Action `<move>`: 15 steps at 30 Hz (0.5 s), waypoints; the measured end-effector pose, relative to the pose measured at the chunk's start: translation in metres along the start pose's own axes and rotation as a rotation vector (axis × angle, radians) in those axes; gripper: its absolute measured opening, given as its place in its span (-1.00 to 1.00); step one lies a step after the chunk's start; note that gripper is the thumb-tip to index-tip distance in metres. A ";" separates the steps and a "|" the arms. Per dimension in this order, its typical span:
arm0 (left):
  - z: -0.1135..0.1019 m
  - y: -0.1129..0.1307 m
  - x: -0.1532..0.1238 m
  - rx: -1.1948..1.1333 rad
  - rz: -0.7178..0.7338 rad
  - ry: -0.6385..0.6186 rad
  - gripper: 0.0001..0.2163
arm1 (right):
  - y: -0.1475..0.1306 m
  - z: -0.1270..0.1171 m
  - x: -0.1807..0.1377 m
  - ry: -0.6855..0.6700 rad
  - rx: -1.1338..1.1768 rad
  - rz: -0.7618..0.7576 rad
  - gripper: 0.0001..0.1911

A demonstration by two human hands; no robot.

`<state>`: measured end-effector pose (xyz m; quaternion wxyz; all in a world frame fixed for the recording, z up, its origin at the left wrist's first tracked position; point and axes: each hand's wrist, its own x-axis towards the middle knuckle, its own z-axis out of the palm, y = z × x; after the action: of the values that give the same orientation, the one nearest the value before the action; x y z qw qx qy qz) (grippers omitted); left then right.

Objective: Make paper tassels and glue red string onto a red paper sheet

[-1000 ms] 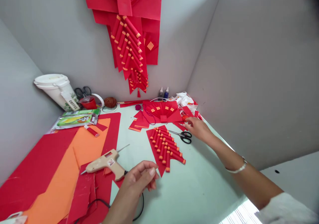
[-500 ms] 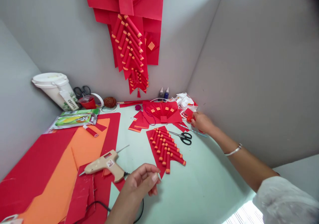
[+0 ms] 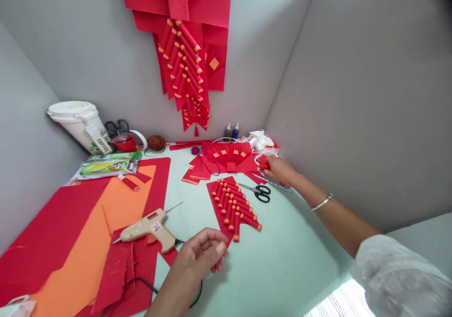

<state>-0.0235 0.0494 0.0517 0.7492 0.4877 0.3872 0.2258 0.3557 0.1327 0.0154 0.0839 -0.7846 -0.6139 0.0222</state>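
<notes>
My right hand reaches to the back right of the table. Its fingers are closed on a small bright red bundle that looks like thread, partly hidden by the fingers. My left hand hovers over the front middle, loosely curled, thumb apart from the forefinger, with nothing visible in it. Just beyond it lies a red pointed card with rolled paper firecrackers, red with orange bands. Black-handled scissors rest beside that card. To the left of my left hand lies a beige glue gun.
A pleated red fan panel and paper scraps lie behind. Red and orange sheets cover the left side. A white bucket stands back left. A red paper decoration hangs on the wall. The glue gun's black cord runs in front.
My right hand has moved a little left, with the red bundle now at its fingertips. My left hand keeps about the same place and pose.
</notes>
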 end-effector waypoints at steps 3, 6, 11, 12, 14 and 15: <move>0.000 0.001 -0.002 -0.003 0.015 -0.013 -0.72 | 0.006 -0.013 -0.008 0.065 0.088 0.056 -0.73; 0.000 -0.001 -0.003 -0.009 0.025 -0.033 -0.73 | 0.011 -0.033 -0.025 0.186 0.195 0.121 -0.76; 0.000 -0.003 -0.004 -0.019 0.039 -0.050 -0.74 | 0.008 -0.059 -0.066 0.383 0.389 0.176 -0.74; -0.001 -0.004 -0.004 -0.020 0.041 -0.052 -0.74 | 0.004 -0.062 -0.075 0.401 0.434 0.165 -0.74; -0.001 -0.004 -0.003 -0.018 0.043 -0.065 -0.74 | -0.009 -0.066 -0.095 0.403 0.526 0.114 -0.73; 0.000 -0.005 -0.003 -0.016 0.043 -0.073 -0.73 | -0.019 -0.066 -0.105 0.390 0.567 0.078 -0.73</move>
<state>-0.0255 0.0459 0.0484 0.7617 0.4979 0.3471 0.2267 0.3211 0.0284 0.0760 0.4134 -0.7424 -0.5253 0.0447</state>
